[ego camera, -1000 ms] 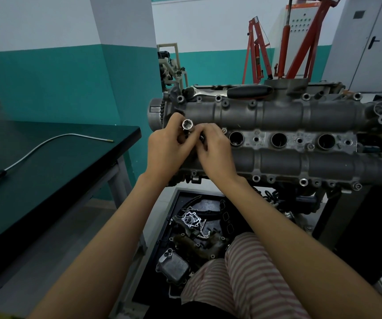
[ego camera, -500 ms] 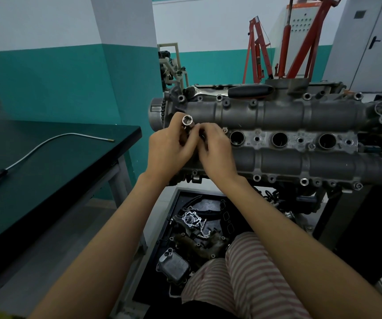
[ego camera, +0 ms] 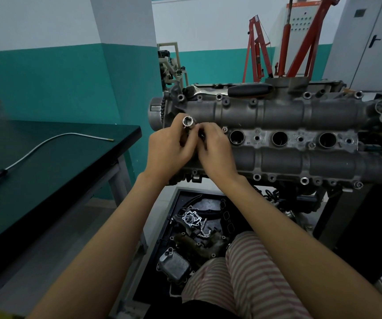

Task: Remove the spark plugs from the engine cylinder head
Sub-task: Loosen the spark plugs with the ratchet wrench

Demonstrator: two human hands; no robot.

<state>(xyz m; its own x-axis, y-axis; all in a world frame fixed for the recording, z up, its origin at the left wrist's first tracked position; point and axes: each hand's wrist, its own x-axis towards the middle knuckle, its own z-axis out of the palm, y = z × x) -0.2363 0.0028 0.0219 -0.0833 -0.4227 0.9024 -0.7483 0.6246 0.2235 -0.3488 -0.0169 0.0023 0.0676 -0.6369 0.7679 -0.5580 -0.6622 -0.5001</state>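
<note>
A: Both hands sit together at the 9 o'clock end of the cylinder head [ego camera: 277, 116]. Left hand [ego camera: 167, 148] has its fingers curled round a metal socket tube [ego camera: 188, 122], open end facing the camera. Right hand [ego camera: 215, 150] touches the left, fingertips curled in at the same tube; exact pinch point hidden.

B: Spark plug visible?

A: Cannot tell. Nothing identifiable as a plug shows; the hands cover the first well. Three open plug wells [ego camera: 279, 138] run toward 3 o'clock along the middle of the head, dark inside.

B: Anything on top of the head?

A: Ratchet wrench [ego camera: 231, 90] with a black handle lies along the far edge, at 12 o'clock from the hands.

B: Surroundings?

A: Dark-topped bench [ego camera: 47, 171] at 9 o'clock carries a thin bent metal rod [ego camera: 47, 141] with a black handle. Tray [ego camera: 162, 240] of engine parts at 6 o'clock, below the head, beside a striped trouser leg [ego camera: 249, 279]. Red engine hoist [ego camera: 289, 42] stands at 12 o'clock, against the teal-and-white wall.
</note>
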